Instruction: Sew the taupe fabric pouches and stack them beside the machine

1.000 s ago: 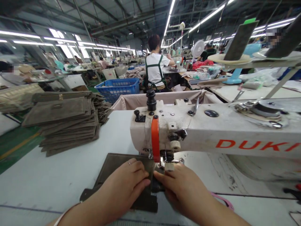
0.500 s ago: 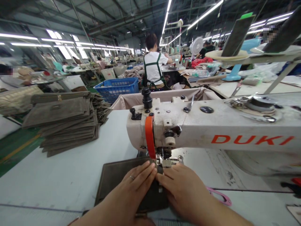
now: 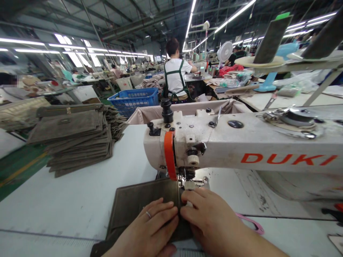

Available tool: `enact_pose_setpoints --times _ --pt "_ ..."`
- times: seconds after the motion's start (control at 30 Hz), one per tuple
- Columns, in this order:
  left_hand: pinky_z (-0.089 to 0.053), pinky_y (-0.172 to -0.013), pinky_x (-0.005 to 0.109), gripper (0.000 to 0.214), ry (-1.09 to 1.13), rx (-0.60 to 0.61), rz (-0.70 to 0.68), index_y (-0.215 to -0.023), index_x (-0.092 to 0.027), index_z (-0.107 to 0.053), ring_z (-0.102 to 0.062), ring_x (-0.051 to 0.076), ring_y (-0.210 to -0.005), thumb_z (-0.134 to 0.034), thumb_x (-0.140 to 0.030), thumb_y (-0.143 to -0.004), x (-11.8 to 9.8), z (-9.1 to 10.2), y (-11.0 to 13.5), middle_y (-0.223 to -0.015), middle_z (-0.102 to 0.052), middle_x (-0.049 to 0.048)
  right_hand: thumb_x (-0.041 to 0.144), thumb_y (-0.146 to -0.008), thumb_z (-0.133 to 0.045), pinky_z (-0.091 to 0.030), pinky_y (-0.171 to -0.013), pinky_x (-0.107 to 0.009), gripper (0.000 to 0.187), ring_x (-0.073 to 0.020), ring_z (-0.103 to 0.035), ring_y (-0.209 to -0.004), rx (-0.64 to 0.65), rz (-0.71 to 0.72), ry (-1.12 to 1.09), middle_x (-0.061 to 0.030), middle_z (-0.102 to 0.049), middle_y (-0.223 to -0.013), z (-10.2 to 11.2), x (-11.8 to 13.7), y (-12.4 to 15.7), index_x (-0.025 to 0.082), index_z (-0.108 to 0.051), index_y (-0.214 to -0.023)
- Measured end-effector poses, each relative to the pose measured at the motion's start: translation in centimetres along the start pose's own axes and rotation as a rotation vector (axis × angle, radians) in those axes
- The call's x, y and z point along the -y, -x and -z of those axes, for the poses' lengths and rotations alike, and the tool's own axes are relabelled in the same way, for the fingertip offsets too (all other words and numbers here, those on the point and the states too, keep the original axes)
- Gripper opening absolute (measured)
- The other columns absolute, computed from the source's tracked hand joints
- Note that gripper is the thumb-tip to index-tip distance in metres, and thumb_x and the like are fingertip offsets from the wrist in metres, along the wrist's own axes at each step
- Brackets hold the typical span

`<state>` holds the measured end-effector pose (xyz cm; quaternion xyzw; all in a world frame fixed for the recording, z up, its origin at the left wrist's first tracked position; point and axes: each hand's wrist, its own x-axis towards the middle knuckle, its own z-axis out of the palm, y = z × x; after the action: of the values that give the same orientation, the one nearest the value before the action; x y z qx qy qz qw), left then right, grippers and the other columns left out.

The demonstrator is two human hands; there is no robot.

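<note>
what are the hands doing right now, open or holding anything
Left hand: open, flat, pressing down on the dark fabric piece.
Right hand: open, palm down, pressing the same piece right by the presser foot.

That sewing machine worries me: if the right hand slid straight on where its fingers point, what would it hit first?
Probably the presser foot of the sewing machine, just past the right hand; depth is unclear.
</note>
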<state>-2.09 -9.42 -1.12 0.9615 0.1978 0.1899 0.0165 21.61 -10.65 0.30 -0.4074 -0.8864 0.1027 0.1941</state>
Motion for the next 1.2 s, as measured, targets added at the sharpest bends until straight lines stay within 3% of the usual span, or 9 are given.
enact_pose_setpoints --times 0.13,0.37,0.53,0.63,0.73,0.83,0.9,1.03,1.2 --pt "-0.046 -0.109 0.036 0.027 0.104 0.026 0.158 -0.113 -0.019 -0.061 -0.063 0.022 -0.107 -0.062 -0.019 -0.087 -1.1 1.4 -0.8 -0.107 -0.069 0.0051 0.012 -0.081 -0.058 -0.044 -0.080 -0.035 0.015 -0.0192 -0.054 -0.089 0.043 -0.007 -0.036 0.0005 -0.064 -0.102 0.1 -0.1 0.0 0.024 -0.062 -0.088" --pt "-0.051 -0.095 0.038 0.026 0.183 0.085 0.355 -0.088 -0.020 -0.058 -0.057 0.024 -0.099 -0.058 -0.005 -0.066 -1.8 2.1 -1.7 -0.098 -0.062 0.0044 0.014 -0.083 -0.058 -0.047 -0.077 -0.038 0.014 -0.0205 -0.056 -0.088 0.054 0.002 -0.005 -0.0004 -0.065 -0.104 0.3 -0.2 -0.1 0.024 -0.063 -0.090" --pt "-0.052 -0.092 0.043 0.044 0.042 0.176 0.309 -0.115 -0.018 -0.058 -0.059 0.029 -0.099 -0.064 -0.016 -0.072 -1.6 2.4 -1.9 -0.110 -0.065 0.0089 0.011 -0.080 -0.058 -0.050 -0.084 -0.040 0.019 -0.0215 -0.058 -0.095 0.021 0.014 0.006 -0.0022 -0.064 -0.122 0.4 -0.1 -0.1 0.023 -0.065 -0.093" --pt "-0.055 -0.088 0.043 0.051 -0.028 0.209 0.252 -0.126 -0.017 -0.056 -0.060 0.029 -0.096 -0.067 -0.024 -0.077 -1.3 1.9 -1.5 -0.105 -0.066 0.0096 0.012 -0.078 -0.059 -0.050 -0.088 -0.040 0.019 -0.0230 -0.057 -0.103 -0.028 -0.010 -0.004 -0.0012 -0.061 -0.130 0.2 0.0 0.1 0.023 -0.065 -0.093" --pt "-0.056 -0.089 0.041 0.042 -0.026 0.074 0.155 -0.125 -0.014 -0.057 -0.060 0.028 -0.101 -0.060 -0.027 -0.084 -0.7 0.1 -0.4 -0.107 -0.066 0.0114 0.011 -0.079 -0.057 -0.050 -0.090 -0.041 0.024 -0.0226 -0.059 -0.103 0.001 -0.024 -0.031 0.0010 -0.064 -0.128 -0.1 0.1 0.2 0.023 -0.064 -0.098" --pt "-0.051 -0.102 0.041 0.038 -0.023 -0.095 0.049 -0.125 -0.013 -0.057 -0.056 0.029 -0.117 -0.049 -0.030 -0.092 0.0 -1.8 0.6 -0.120 -0.065 0.0126 0.007 -0.077 -0.052 -0.052 -0.088 -0.040 0.039 -0.0219 -0.061 -0.100 -0.011 -0.037 -0.053 -0.0001 -0.067 -0.125 -0.4 0.1 0.2 0.021 -0.064 -0.112" --pt "-0.048 -0.106 0.041 0.038 -0.005 -0.115 0.026 -0.125 -0.013 -0.057 -0.055 0.028 -0.121 -0.048 -0.032 -0.094 0.4 -2.3 0.8 -0.122 -0.066 0.0107 0.006 -0.075 -0.051 -0.053 -0.087 -0.040 0.046 -0.0226 -0.062 -0.099 -0.039 -0.037 -0.050 -0.0015 -0.067 -0.124 -0.5 0.1 0.2 0.020 -0.064 -0.116" --pt "-0.049 -0.106 0.040 0.035 0.043 -0.080 0.052 -0.119 -0.014 -0.061 -0.061 0.026 -0.116 -0.056 -0.033 -0.091 0.5 -0.7 -0.5 -0.117 -0.070 0.0086 0.005 -0.075 -0.049 -0.054 -0.087 -0.041 0.046 -0.0240 -0.064 -0.099 -0.094 -0.012 -0.016 -0.0045 -0.069 -0.122 -0.9 -0.2 -0.1 0.017 -0.065 -0.117" --pt "-0.048 -0.108 0.039 0.041 0.095 0.061 0.143 -0.124 -0.012 -0.061 -0.058 0.025 -0.121 -0.061 -0.017 -0.083 0.5 2.0 -2.4 -0.122 -0.068 0.0094 0.003 -0.075 -0.047 -0.055 -0.090 -0.043 0.048 -0.0251 -0.064 -0.102 -0.142 0.002 0.027 -0.0075 -0.068 -0.122 -1.0 -0.5 -0.4 0.016 -0.064 -0.119"
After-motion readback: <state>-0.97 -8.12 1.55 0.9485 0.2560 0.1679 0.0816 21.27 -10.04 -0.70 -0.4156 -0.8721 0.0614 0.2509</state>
